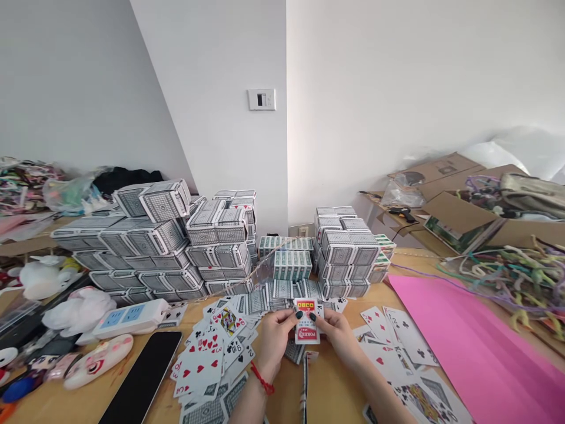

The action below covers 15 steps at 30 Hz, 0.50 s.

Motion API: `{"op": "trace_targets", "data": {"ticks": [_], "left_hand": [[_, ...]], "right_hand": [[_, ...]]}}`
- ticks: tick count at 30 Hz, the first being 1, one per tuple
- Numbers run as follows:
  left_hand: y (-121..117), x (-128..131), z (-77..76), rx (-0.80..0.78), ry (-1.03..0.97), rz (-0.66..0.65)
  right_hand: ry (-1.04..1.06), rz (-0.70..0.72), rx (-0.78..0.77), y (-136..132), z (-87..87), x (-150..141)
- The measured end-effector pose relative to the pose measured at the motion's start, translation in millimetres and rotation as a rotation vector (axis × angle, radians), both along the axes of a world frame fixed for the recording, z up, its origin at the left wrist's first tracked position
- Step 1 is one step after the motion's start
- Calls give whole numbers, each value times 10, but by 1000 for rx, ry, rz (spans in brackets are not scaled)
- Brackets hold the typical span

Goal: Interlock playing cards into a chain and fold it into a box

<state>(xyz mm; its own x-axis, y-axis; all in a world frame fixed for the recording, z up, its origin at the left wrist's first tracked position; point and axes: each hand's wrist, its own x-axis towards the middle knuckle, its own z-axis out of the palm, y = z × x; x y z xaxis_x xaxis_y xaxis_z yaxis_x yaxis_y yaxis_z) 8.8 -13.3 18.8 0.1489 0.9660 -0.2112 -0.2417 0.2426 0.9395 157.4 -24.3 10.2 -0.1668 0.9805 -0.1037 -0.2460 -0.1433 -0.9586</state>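
Note:
My left hand (277, 333) and my right hand (339, 334) both hold a playing card (307, 330) with a red POKER print, thumbs on its face. Dark polish shows on both thumbnails, and a red cord circles my left wrist. Behind that card peeks the corner of a king. Whether more cards lie beneath it is hidden. Loose playing cards (203, 365) spread face up and face down left of my hands, others (397, 347) lie to the right. Below my hands stands a narrow dark-and-white edge (304, 388) that I cannot identify.
Stacked blocks of grey-backed cards (163, 235) rise at the left, with another stack (348, 247) behind my right hand. Green card boxes (292, 265) stand between. A black phone (141, 377), a power strip (132, 318), a pink sheet (468, 347) and a cardboard box (461, 215) flank the work area.

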Motion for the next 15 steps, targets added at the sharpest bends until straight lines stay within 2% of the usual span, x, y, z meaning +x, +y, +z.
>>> {"op": "trace_targets", "data": {"ticks": [4, 9, 12, 15], "left_hand": [[6, 9, -17, 52, 159, 56], [-34, 18, -27, 224, 409, 148], [-74, 37, -23, 285, 442, 164], [-94, 59, -14, 278, 421, 147]], "right_hand": [[-25, -1, -27, 3, -1, 3], [-79, 4, -7, -3, 30, -17], [-93, 0, 1, -7, 40, -35], [-76, 9, -2, -9, 41, -43]]}}
